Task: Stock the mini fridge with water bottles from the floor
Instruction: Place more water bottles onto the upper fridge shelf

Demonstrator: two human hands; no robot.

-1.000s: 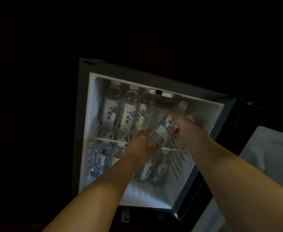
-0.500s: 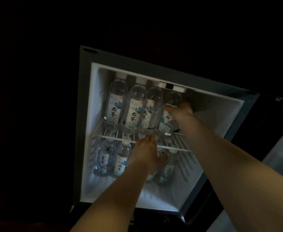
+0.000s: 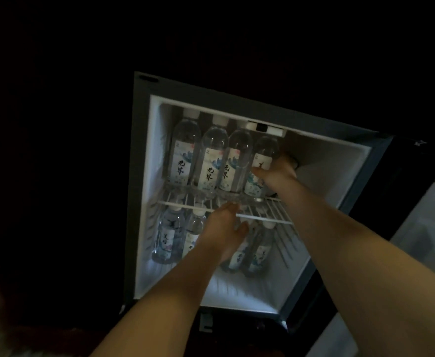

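Note:
The lit mini fridge (image 3: 144, 176) stands open in a dark room. On its wire shelf (image 3: 268, 217) stand three labelled water bottles (image 3: 208, 163) in a row. A fourth bottle (image 3: 262, 155) stands upright at their right, and my right hand (image 3: 278, 172) grips its right side. My left hand (image 3: 224, 228) reaches in at the shelf's front edge, fingers straight, touching the wire. Several more bottles (image 3: 168, 235) stand on the fridge floor below, partly hidden by my left arm.
The fridge door (image 3: 401, 202) hangs open to the right, its pale inner panel (image 3: 430, 228) showing. The upper shelf has free room to the right of the fourth bottle. Everything around the fridge is too dark to make out.
My right hand has carried the tilted bottle in and stood it upright on the shelf beside the other three. My left hand let go of the bottle's base and dropped to the shelf edge.

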